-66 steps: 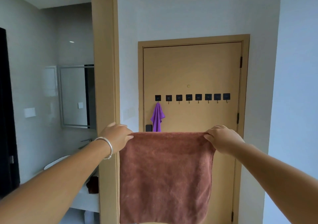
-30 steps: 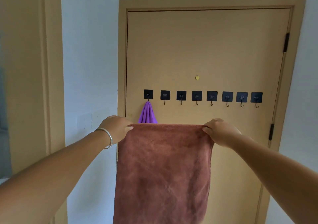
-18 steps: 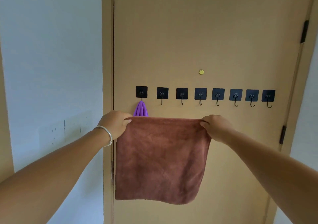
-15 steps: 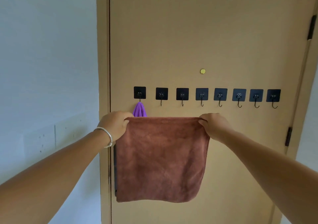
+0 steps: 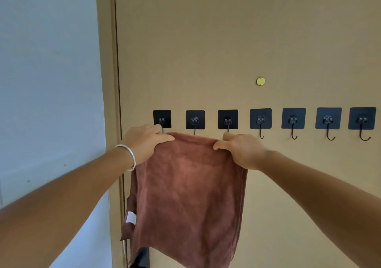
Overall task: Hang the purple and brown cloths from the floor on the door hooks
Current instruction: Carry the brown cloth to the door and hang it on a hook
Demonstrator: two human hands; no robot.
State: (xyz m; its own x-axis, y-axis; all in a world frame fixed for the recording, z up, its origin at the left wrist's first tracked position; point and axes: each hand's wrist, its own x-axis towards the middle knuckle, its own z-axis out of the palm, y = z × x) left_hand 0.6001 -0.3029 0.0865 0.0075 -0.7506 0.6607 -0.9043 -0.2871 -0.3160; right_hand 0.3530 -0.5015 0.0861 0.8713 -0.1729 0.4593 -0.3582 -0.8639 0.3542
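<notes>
Brown cloth (image 5: 189,195), soft and limp, is pinched along its top edge by left hand (image 5: 144,144) and right hand (image 5: 241,150), under the hooks (image 5: 195,121).

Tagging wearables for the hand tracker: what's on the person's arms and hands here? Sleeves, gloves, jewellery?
Both forearms are bare up to the frame edge: no sleeves in view, no gloves. The left hand has a thin plain silver bangle round its wrist. The right hand and its wrist carry nothing visible: no watch, no bracelet. No rings show on the fingers in view. No markings visible on either arm.
</notes>
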